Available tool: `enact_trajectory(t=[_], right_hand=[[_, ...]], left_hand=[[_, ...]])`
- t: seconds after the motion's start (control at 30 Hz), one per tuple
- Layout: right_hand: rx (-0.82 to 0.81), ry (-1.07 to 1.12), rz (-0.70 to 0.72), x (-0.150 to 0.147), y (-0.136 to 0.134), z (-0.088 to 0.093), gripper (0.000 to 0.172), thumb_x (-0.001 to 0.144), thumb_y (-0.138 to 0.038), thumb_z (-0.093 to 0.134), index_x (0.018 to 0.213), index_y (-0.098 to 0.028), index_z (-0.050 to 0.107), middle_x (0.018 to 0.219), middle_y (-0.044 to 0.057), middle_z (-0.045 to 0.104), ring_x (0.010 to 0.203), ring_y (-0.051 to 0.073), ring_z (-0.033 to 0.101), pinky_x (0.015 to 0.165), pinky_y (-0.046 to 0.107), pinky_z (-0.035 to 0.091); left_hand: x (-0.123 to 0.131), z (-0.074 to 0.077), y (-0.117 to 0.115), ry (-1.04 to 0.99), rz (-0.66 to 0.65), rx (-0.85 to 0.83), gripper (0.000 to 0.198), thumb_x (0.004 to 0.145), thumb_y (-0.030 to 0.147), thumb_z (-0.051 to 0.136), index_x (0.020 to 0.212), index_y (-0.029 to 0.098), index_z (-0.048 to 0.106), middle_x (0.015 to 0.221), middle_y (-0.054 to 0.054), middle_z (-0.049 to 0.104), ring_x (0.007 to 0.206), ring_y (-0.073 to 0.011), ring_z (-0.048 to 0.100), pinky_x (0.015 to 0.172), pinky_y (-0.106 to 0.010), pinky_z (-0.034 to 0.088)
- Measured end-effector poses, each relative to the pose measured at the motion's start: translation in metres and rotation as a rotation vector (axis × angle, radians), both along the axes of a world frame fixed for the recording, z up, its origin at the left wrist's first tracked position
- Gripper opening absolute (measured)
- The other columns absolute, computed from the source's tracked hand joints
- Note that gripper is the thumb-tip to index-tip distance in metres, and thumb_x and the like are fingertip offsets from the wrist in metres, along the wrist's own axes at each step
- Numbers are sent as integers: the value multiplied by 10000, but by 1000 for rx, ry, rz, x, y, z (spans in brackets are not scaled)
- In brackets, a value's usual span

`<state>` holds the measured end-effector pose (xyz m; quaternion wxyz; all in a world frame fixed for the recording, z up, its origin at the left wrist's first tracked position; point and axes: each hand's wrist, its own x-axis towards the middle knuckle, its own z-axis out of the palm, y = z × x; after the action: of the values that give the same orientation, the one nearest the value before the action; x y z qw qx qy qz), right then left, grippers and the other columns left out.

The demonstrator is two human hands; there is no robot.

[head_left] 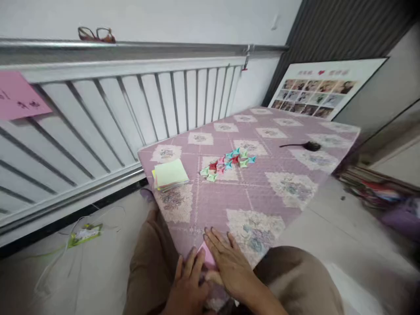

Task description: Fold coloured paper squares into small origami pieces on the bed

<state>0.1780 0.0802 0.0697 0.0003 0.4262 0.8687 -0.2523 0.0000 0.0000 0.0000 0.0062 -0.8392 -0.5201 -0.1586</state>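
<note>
Both your hands are down at the near edge of the surface [262, 201], right by your knees. Your right hand [229, 262] lies flat, fingers spread and together-ish, pressing on a small pink paper [207, 256]. Your left hand [187, 282] sits just beside it, fingers laid open against the paper's left side. Neither hand is clamped on anything; both are pressed flat, which looks like holding the sheet steady against the cloth so it doesn't slide, maybe to firm up a crease. Most of the paper is hidden under your palms, so I can't tell how it's folded.

Further up, near the middle of the surface, there's a loose cluster of folded paper stars [228, 164] in red, teal and green, well apart from your hands. Toward the left edge sits a stack of coloured paper [169, 175] with a pale green sheet on top, within reach. A dark object [310, 146], too blurry to name, lies near the far right edge. A pair of glasses [96, 34] rests on the rail above the railing.
</note>
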Motion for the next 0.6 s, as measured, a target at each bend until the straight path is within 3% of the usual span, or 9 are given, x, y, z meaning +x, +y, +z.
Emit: enact_trajectory(t=[0.13,0.23,0.4,0.6], right_hand=[[59,30,0,-1,-2,-3,816,842,-661,420,1461,-205,147,1528,89,137,1417,286,127,1124,576,66],[115,47,-5,5,-7,-9,789,849,-636,440,1463,-250,126,1528,75,167,1413,289,149,1121,577,74],[155,15,-41,23,-24,-18,780,852,-628,443,1462,-311,75,1536,36,156,1413,294,148,1113,588,81],[177,-25,-137,39,-47,-16,716,862,-607,439,1455,-336,145,1521,20,224,1408,302,166,1105,603,93]], left_hand=[[-8,9,3,11,-88,-84,548,699,729,551,1000,284,662,1482,-155,317,1342,-399,247,993,-607,256],[-10,14,5,4,-106,-168,674,699,758,513,1213,327,581,1499,-173,272,1327,-447,260,959,-649,280],[-10,24,4,-49,-81,-347,777,750,720,496,1421,382,297,1532,-179,138,1353,-471,185,967,-713,204],[-8,33,3,-76,-36,-514,844,697,671,619,1418,411,266,1553,-108,-1,1389,-437,41,1029,-695,55]])
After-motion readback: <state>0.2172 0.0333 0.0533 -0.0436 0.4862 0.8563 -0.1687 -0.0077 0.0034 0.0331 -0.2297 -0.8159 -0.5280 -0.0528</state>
